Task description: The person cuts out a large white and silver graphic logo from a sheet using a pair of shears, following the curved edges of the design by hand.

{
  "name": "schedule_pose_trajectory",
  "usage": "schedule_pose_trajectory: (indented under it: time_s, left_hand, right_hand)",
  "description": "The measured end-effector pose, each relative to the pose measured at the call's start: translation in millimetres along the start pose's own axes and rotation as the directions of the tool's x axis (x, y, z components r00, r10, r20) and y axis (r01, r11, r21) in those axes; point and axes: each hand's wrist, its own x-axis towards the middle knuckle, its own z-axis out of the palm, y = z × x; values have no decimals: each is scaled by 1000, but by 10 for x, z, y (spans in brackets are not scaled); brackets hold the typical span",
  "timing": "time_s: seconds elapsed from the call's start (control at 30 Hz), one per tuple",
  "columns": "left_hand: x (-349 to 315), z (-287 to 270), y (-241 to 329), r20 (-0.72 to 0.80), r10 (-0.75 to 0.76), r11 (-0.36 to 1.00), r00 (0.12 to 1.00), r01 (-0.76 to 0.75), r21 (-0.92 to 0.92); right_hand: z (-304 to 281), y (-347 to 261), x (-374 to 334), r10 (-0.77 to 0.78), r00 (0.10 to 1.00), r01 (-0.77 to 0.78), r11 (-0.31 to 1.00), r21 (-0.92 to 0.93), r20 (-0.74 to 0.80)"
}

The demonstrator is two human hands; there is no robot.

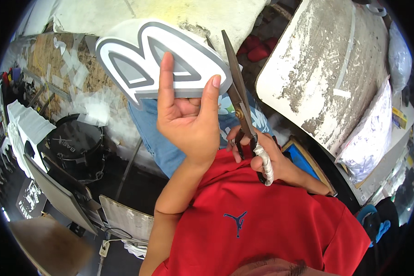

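- Head view, the work: the left hand point(188, 122) grips a flat white cut-out sheet with grey letter-shaped outlines point(163, 57), thumb and forefinger raised over its lower edge and the palm turned toward the camera; the sheet is held up in the air just above the hand.
- Head view, the tool: the right hand point(257, 154) is clenched through the taped handles of long dark steel scissors point(241, 106). The blades run up along the sheet's right edge and look nearly closed; whether they bite the sheet cannot be told.
- Head view, surroundings: below the sheet lie blue denim trousers point(154, 133) and a red shirt point(262, 221); right of the sheet leans a white, paint-worn board point(322, 78); lower left of the sheet sits a black round drum point(76, 147).
- Technique, as a judgement: the cut likely goes cleanest if the sheet is turned into the blades, the cutting done deep in the blades, and the left fingertips stay clear of the cutting line along the grey border.
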Motion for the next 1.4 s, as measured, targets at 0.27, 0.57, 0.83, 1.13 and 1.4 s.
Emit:
schedule_pose_trajectory:
  time_s: [0.27,0.57,0.83,1.13,1.4]
  left_hand:
    - [146,-154,92,146,-3,997,989,-9,83]
    - [200,-236,156,225,-90,963,970,28,268]
    - [202,-280,130,293,-137,988,946,109,110]
    - [188,-315,165,295,-175,980,939,138,142]
    - [200,-350,81,308,-29,982,951,-30,185]
  right_hand:
    - [-79,-64,24,34,999,-34,998,-55,-4]
    - [-121,55,54,-88,995,85,995,-58,-49]
    - [-186,15,82,-9,1000,8,989,-145,-5]
    - [-175,-34,94,47,999,-51,976,-211,-23]
    - [-163,-72,100,62,998,-64,966,-252,-15]
